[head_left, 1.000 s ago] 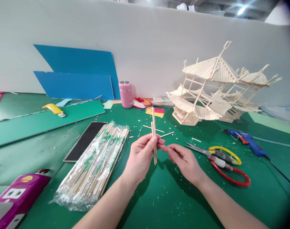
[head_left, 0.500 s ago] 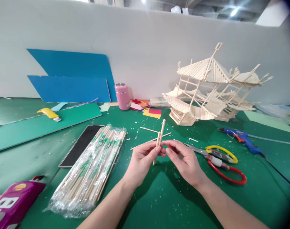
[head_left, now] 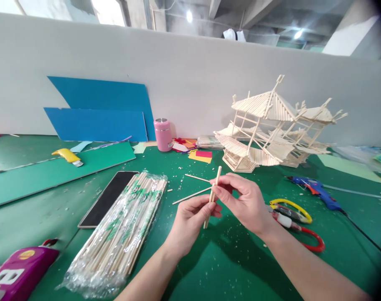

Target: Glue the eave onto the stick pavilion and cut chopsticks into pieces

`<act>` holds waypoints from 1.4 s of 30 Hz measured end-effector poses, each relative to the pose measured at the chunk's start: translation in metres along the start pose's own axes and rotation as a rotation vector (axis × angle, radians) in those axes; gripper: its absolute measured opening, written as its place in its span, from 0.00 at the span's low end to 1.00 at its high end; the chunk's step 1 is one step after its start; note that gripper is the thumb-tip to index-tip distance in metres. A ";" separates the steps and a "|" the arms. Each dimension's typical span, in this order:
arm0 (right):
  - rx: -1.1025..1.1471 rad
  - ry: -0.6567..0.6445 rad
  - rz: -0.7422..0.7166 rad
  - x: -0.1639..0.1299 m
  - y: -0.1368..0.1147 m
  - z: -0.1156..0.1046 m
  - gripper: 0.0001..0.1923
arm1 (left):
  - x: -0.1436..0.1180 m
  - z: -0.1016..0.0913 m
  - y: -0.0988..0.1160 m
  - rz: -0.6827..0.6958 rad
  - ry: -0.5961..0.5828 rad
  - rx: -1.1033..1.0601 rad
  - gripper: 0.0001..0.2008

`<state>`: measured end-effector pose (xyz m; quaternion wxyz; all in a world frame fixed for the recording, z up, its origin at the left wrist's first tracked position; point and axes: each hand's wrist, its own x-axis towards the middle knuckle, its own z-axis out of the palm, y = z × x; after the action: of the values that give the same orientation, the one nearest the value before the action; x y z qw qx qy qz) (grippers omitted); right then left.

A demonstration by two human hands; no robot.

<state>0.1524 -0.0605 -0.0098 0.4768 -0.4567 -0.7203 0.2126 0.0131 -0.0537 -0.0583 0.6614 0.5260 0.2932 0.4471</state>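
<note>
My left hand point(head_left: 190, 219) grips the lower part of a short wooden stick point(head_left: 217, 174) that stands nearly upright above the green mat point(head_left: 228, 263). My right hand point(head_left: 243, 202) pinches the same stick higher up, thumb and forefinger closed on it. A second thin piece seems pressed alongside the stick inside the left fingers. A plastic-wrapped bundle of bamboo sticks point(head_left: 124, 230) lies just left of the hands. Two loose sticks point(head_left: 190, 195) rest on the mat behind them.
A stick-built pavilion model point(head_left: 272, 125) stands at the back right. Scissors with yellow and red handles point(head_left: 295, 221) and a blue glue gun point(head_left: 316, 190) lie to the right. A black phone point(head_left: 110, 196), pink cup point(head_left: 163, 133), yellow cutter point(head_left: 67, 156), blue boards point(head_left: 99, 110) and a magenta box point(head_left: 18, 271) are at the left.
The stick has tilted from upright to leaning right. My right hand has risen from beside the stick and closed on its upper part. The view has tipped upward a little.
</note>
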 end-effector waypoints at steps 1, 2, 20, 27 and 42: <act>-0.010 -0.001 0.000 0.001 -0.001 -0.001 0.08 | 0.000 0.001 0.001 -0.001 -0.004 0.007 0.09; -0.019 -0.001 0.000 0.001 -0.002 -0.002 0.07 | -0.001 0.002 0.002 -0.002 -0.008 0.018 0.09; 0.003 0.011 0.006 -0.001 -0.006 0.001 0.07 | -0.001 0.001 0.003 0.001 -0.028 0.055 0.11; 0.014 -0.024 -0.001 -0.003 -0.005 0.000 0.05 | 0.000 0.005 0.015 0.093 0.004 0.003 0.10; 0.099 0.076 -0.037 -0.018 -0.010 -0.010 0.04 | -0.010 0.037 0.037 0.127 0.085 0.134 0.07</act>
<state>0.1585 -0.0827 -0.0067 0.5298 -0.4268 -0.6986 0.2216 0.0297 -0.0770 -0.0131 0.5821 0.5669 0.3165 0.4895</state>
